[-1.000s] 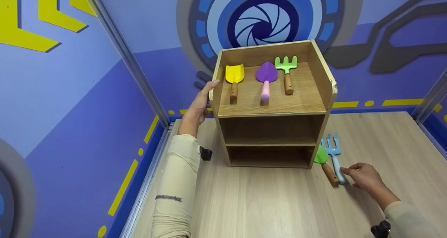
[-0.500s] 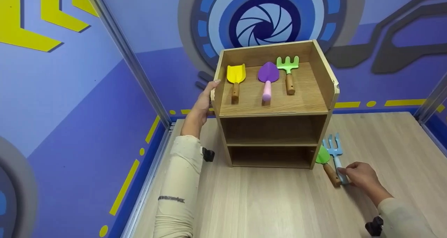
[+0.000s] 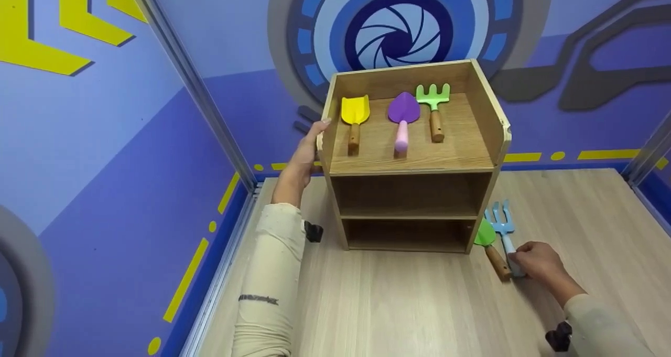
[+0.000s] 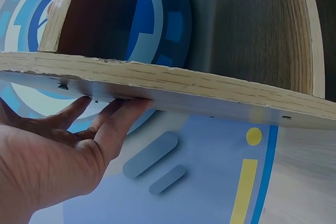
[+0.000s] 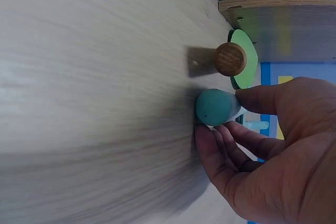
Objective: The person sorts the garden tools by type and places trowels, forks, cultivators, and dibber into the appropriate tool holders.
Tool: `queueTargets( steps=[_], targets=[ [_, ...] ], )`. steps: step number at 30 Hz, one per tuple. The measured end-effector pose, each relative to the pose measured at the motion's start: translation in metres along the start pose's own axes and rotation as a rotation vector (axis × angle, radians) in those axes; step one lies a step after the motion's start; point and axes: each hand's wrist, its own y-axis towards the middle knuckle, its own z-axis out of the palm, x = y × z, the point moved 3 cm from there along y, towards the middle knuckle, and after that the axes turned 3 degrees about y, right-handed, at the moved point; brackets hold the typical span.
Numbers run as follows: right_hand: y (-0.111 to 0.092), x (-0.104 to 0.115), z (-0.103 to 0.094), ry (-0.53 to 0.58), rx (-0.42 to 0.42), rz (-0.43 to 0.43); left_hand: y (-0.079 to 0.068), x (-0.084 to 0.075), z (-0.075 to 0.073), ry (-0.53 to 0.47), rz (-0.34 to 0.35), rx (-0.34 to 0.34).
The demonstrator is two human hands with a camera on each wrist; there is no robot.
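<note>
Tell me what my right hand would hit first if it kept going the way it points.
Probably the green trowel lying just beyond the blue fork that the right hand pinches; then the wooden shelf.

The right hand (image 3: 540, 262) is the only thing really doing anything here. A second ago it hovers just short of the blue fork (image 3: 502, 226) lying on the worktop, fingers loose, barely at the end of the handle. Half a second later it's up against the handle. Now the thumb and fingers (image 5: 231, 140) are closed round the handle's rounded end, pinching it, and the wrist has slid a bit closer to the shelf.
</note>
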Motion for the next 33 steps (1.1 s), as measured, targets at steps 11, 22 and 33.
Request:
queueTargets(
  steps=[11, 22, 33],
  targets=[
    [0.001, 0.010, 0.002, -0.203, -0.002, -0.065, -0.002, 0.001, 0.002, 0.002, 0.015, 0.002],
    [0.002, 0.014, 0.003, -0.264, 0.119, -0.046, -0.001, 0.001, 0.002, 0.015, 0.022, 0.002],
    [0.004, -0.008, -0.005, 0.191, 0.328, 0.004, 0.000, 0.001, 0.000, -0.014, 0.013, 0.005]
  ],
)
